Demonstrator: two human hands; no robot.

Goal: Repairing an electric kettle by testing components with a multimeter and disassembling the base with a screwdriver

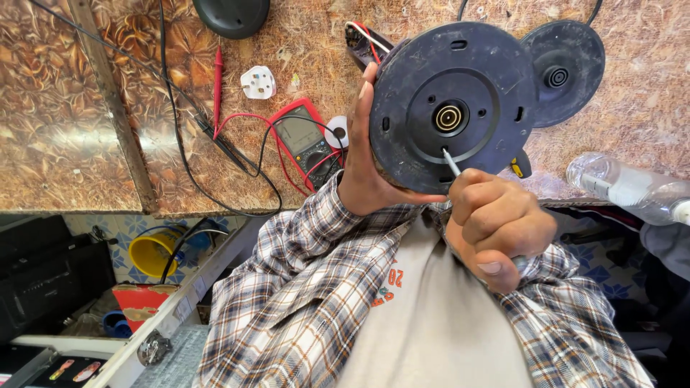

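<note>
My left hand [365,176] grips the side of a black electric kettle [453,108], which is tipped so its round underside faces me. A brass ring connector sits at the centre of that underside. My right hand [496,230] is shut around a screwdriver [451,162]. The thin metal shaft points up and its tip touches the underside just below the connector. Both hands are held above my lap, at the front edge of a brown patterned table [86,129].
The kettle's round black power base [564,72] lies on the table behind the kettle. A red multimeter [305,140] with red and black leads, a red probe [218,79], a white plug [258,82] and a clear plastic bottle [625,188] also lie there. A yellow bucket [153,251] stands on the floor to the left.
</note>
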